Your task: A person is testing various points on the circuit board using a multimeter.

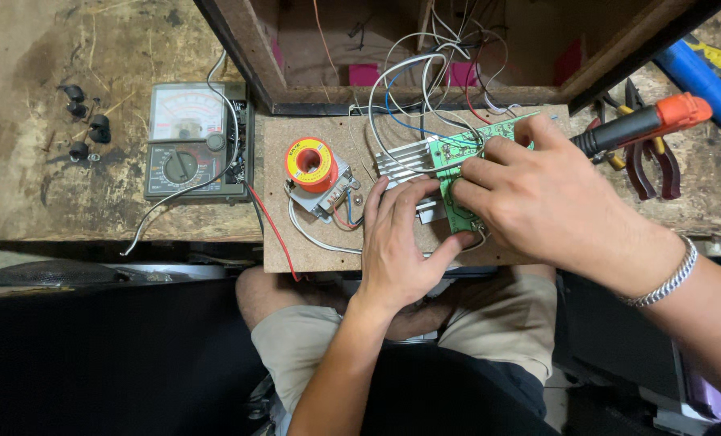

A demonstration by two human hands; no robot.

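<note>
Both hands meet over a green circuit board lying on a flat brown hardboard panel. Right hand is the bigger shape in view: its fingers curl down and close on the board's edge, while a soldering iron with a black grip and orange end sticks out from under that hand toward the right. Whether the palm actually clamps the iron cannot be told. A silver chain bracelet circles the right wrist. Left hand lies flatter, fingers spread only slightly, their tips pressing the near end of the board and the ribbed metal heat sink attached to it.

Underneath is a rough, scratched wooden bench, worn and stained. Behind the panel stands a dark wooden box frame, with white, blue and red wires looping out of it down to the board. Left of the panel rests an analogue multimeter, grey-green with a dial and round selector knob. Red-handled pliers lie at the right, near a blue cylindrical tool. Just left of the hands sits a solder spool, orange with a yellow rim, on a small metal part. Small black knobs are scattered at the far left.
</note>
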